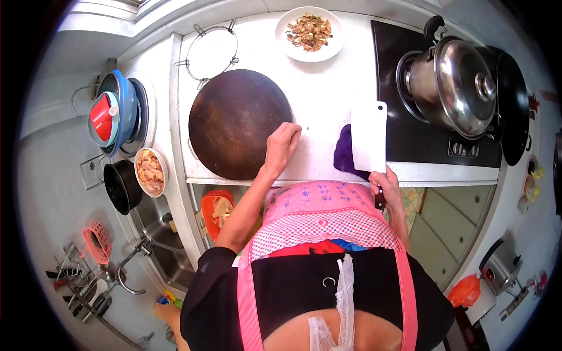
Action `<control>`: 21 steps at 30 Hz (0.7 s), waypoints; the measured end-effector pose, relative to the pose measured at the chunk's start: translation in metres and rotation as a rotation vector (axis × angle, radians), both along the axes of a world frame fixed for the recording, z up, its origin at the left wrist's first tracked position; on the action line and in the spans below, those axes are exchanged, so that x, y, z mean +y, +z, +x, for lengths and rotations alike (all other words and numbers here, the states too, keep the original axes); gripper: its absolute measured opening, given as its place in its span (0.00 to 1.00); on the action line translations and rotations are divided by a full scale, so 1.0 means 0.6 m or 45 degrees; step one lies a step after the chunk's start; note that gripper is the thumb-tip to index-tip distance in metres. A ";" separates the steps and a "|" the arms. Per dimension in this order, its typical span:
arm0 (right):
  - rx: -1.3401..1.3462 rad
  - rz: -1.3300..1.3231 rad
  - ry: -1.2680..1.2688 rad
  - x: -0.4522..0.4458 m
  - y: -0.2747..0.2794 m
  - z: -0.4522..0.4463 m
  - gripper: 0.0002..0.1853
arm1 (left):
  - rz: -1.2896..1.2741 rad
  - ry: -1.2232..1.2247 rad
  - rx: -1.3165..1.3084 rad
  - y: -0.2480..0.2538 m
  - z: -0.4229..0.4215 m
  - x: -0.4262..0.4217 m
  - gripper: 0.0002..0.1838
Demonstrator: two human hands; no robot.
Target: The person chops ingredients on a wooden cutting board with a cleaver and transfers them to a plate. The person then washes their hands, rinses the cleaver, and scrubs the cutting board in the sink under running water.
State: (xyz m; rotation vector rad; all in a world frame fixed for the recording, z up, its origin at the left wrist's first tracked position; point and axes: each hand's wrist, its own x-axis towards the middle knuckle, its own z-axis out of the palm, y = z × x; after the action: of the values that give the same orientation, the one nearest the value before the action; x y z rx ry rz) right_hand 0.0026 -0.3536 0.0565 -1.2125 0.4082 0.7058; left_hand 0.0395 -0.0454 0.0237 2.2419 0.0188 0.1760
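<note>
My right hand (386, 182) grips the dark handle of a cleaver (369, 137), whose broad blade points forward over the counter and the stove's edge. Partly beneath the blade lies a dark purple cloth (344, 151). My left hand (283, 144) is closed, fingers curled together, at the right edge of a round dark cutting board (237, 126). Whatever its fingers may hold is hidden. A tiny crumb sits on the white counter just beyond the fingertips. Further back stands a white plate (283, 47) of chopped brown food (310, 33).
A lidded steel pot (433, 88) stands on the black stove (404, 146), with a wok (515, 111) beyond. A wire ring rack (189, 50) lies behind the board. Leftward are a bowl of raw meat (150, 172), stacked basins (126, 111) and the sink (155, 225). An orange container (209, 210) sits below the counter.
</note>
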 end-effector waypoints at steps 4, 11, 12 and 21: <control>-0.008 0.002 0.010 0.000 -0.002 0.000 0.08 | 0.010 0.036 0.032 0.001 0.018 0.001 0.03; -0.019 0.021 -0.011 -0.007 0.001 0.003 0.09 | 0.140 -0.010 -0.096 -0.058 0.139 -0.048 0.03; -0.019 0.009 -0.014 -0.009 0.002 0.002 0.08 | 0.170 -0.010 -0.034 -0.061 0.149 -0.053 0.03; -0.015 -0.021 -0.034 -0.014 0.001 0.008 0.06 | 0.354 -0.116 -0.031 -0.096 0.170 -0.077 0.05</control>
State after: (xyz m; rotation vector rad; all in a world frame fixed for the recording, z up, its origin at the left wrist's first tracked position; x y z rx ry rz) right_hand 0.0076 -0.3623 0.0573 -1.2243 0.4206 0.6734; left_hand 0.1417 -0.0918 -0.0338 2.5117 -0.1283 0.1640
